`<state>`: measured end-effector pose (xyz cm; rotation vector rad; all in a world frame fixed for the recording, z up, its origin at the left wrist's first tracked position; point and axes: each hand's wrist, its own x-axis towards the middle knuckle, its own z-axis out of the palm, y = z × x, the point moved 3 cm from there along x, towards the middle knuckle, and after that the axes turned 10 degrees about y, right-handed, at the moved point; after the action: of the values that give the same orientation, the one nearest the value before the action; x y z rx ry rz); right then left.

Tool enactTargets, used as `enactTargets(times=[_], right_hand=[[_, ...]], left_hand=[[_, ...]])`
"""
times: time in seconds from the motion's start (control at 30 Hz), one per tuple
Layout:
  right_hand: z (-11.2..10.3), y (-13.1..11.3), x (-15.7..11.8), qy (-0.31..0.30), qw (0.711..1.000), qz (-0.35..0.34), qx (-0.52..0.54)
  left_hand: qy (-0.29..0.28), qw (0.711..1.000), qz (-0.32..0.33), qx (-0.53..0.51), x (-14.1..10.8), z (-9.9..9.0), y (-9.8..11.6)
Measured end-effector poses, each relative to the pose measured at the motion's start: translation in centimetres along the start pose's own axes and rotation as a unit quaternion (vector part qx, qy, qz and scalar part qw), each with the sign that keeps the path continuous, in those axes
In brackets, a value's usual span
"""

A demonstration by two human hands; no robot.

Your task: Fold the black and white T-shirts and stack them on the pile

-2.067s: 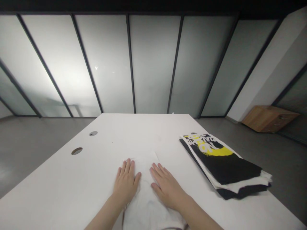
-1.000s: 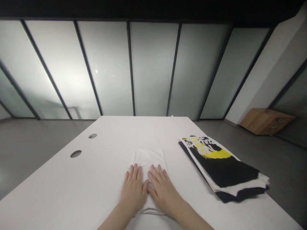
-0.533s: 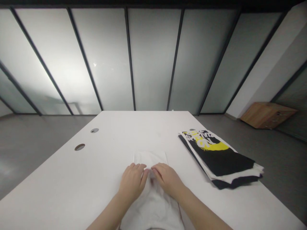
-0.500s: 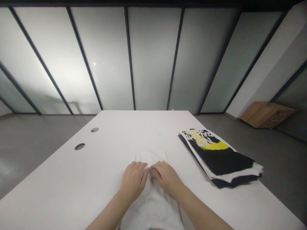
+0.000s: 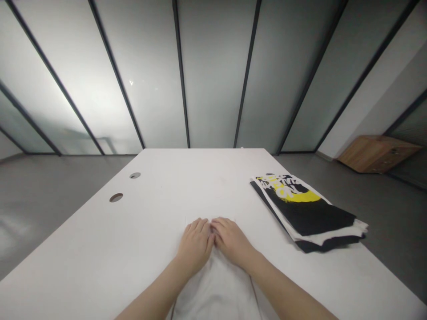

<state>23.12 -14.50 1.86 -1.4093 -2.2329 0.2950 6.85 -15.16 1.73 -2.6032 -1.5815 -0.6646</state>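
Observation:
A white folded garment lies on the white table, running from the bottom of the view up to my hands. My left hand and my right hand sit side by side at its far end, fingertips nearly touching. Their fingers are curled and appear to pinch the white cloth. Any cloth under my palms is hidden. To the right of my right hand lies a pile of folded black and white T-shirts with a yellow and white print, apart from both hands.
Two round cable holes pierce the table's left part. Grey floor lies beyond the table's edges. Frosted glass panels in dark frames stand behind it, and a low wooden cabinet stands at the far right.
My hands have moved forward and closer together, gathering the cloth. The white folded panel that showed beyond them is no longer visible. The T-shirt pile has not moved on the table.

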Motion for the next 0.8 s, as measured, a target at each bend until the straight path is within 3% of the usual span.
enactTargets(times=[0.17,0.4,0.63,0.73,0.8], right_hand=[[1.6,2.5,0.2,-0.041,0.996,0.066,-0.033],[-0.2,6.9,0.5,0.033,0.969,0.218,-0.114],[-0.5,8.1,0.7,0.113,0.976,0.179,-0.047],[-0.7,7.7,0.9,0.148,0.978,0.13,0.063],[-0.9,7.4,0.9,0.158,0.964,0.14,0.165]], left_hand=[[-0.026,0.999,-0.018,0.015,0.2,3.0,-2.3],[-0.014,0.981,-0.184,0.062,1.1,1.9,-6.9],[0.033,0.984,-0.169,-0.039,1.9,0.6,-8.4],[0.057,0.974,-0.176,-0.133,2.4,0.2,-8.7],[0.062,0.952,-0.205,-0.219,2.5,0.1,-9.0]])
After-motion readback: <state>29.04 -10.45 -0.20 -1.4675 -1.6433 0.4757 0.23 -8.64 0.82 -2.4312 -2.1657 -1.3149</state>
